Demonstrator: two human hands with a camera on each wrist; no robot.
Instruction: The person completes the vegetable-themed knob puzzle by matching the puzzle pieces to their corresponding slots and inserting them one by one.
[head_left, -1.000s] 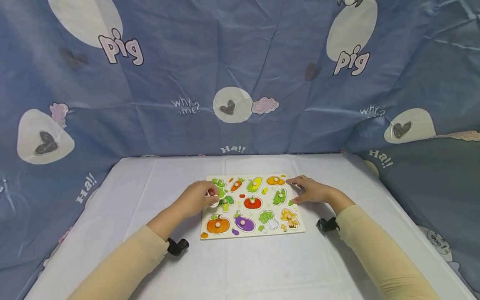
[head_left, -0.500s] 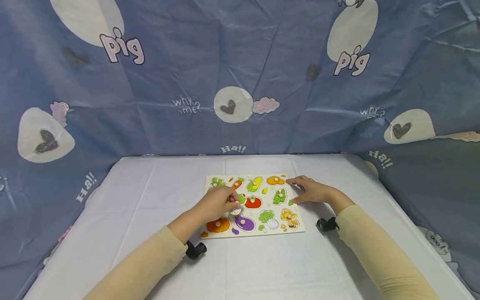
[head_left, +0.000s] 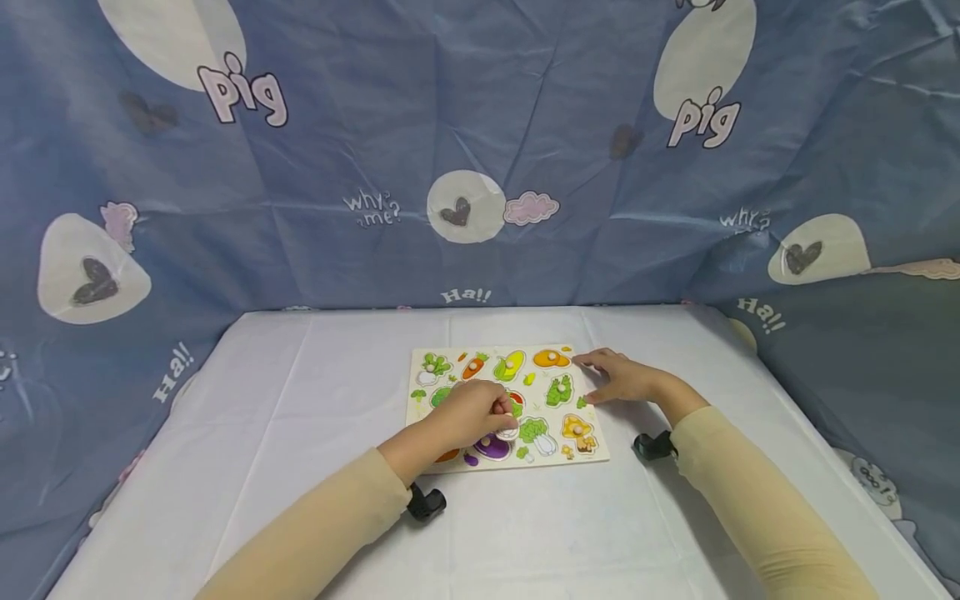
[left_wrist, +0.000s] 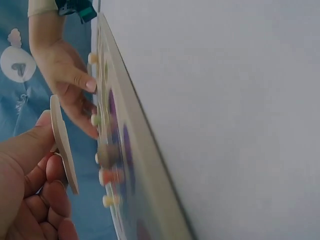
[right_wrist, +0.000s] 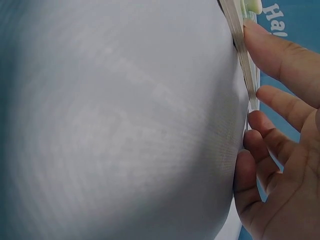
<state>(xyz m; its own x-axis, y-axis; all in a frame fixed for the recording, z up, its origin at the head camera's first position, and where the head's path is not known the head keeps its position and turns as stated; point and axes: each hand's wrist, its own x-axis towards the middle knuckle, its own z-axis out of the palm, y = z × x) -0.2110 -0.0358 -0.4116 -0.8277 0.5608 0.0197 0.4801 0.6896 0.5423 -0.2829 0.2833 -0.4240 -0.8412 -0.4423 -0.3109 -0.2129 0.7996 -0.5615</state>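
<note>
A wooden vegetable puzzle board [head_left: 547, 461] lies on the white table. My left hand [head_left: 472, 412] pinches a flat wooden puzzle piece [head_left: 516, 409] with a green top and pale lower part, above the middle of the board. In the left wrist view this piece [left_wrist: 63, 145] is edge-on, held between thumb and fingers, apart from the board. My left hand partly hides the tomato piece [head_left: 516, 397] and eggplant piece [head_left: 492, 448]. At the board's right edge, my right hand [head_left: 626, 379] rests with fingers spread; its thumb touches the edge in the right wrist view.
Carrot [head_left: 473, 367], corn [head_left: 510, 366], leafy cabbage [head_left: 537, 437] and mushroom [head_left: 577, 432] pieces lie in the board, several with raised round knobs. White cloth [head_left: 525, 533] covers the table. A blue printed curtain [head_left: 360, 150] rises behind and at the sides.
My left hand has moved right across the board from its left side to the middle, carrying the puzzle piece. My right hand has stayed in place at the right edge.
</note>
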